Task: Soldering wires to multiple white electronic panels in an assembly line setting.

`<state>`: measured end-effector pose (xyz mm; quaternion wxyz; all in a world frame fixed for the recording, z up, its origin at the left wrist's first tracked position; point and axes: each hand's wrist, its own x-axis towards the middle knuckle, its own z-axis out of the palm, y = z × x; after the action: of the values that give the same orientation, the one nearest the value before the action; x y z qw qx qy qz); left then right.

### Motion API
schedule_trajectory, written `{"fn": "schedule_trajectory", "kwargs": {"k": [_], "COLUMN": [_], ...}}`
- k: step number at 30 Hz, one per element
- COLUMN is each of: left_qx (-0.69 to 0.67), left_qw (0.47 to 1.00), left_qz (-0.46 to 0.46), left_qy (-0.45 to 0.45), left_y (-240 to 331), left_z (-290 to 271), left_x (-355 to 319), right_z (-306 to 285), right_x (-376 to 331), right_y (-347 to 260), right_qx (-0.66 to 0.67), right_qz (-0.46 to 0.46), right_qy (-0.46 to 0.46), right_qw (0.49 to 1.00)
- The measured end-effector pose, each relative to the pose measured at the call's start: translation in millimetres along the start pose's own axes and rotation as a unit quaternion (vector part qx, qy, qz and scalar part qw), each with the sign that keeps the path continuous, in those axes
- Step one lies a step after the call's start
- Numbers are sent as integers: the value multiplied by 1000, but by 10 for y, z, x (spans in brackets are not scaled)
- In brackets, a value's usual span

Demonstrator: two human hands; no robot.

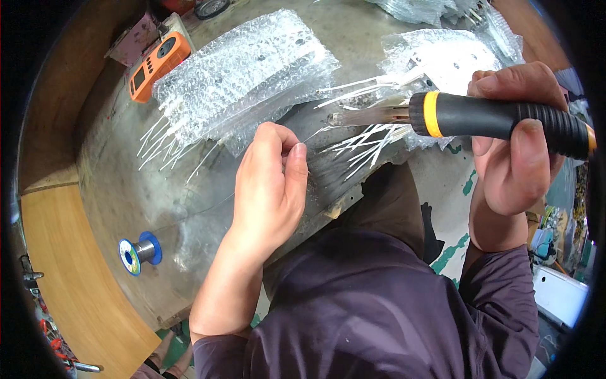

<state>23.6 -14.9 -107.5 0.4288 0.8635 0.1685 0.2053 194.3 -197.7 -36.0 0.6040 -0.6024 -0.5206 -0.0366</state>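
Pinching wire (314, 134) near the table edge (334, 210), left fingers (297, 155) face right fingers (529, 151) gripping a soldering iron (480, 117).

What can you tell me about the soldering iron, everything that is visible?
The soldering iron has a black handle, apparently plastic, ribbed toward the rear, with a yellow ring at the front and some orange at the rear end. Beyond the ring extends a slimmer, discoloured metal barrel. It lies nearly level across the picture, tip pointing left. The right hand grips its handle. The tip is near white wires; contact is unclear.
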Motion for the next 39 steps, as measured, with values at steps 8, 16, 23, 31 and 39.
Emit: {"fn": "schedule_trajectory", "kwargs": {"k": [8,16,23,31,39], "left_qx": [1,10,-1,10,23], "left_qw": [1000,1000,1000,1000,999], "left_qz": [7,1,-3,16,-27], "left_qy": [12,6,-1,23,11], "left_y": [-26,-8,-2,-46,-36], "left_z": [20,21,33,55,-11], "left_x": [13,13,10,14,-3], "right_z": [35,2,-209,-14,78], "right_x": [-32,7,57,25,-50], "right_y": [-4,22,28,37,14], "right_qx": [64,20,16,42,47], "right_qz": [32,-2,-46,-12,-7], "right_qy": [-7,-18,-97,-50,-43], "right_qw": [997,1000,994,998,998]}}
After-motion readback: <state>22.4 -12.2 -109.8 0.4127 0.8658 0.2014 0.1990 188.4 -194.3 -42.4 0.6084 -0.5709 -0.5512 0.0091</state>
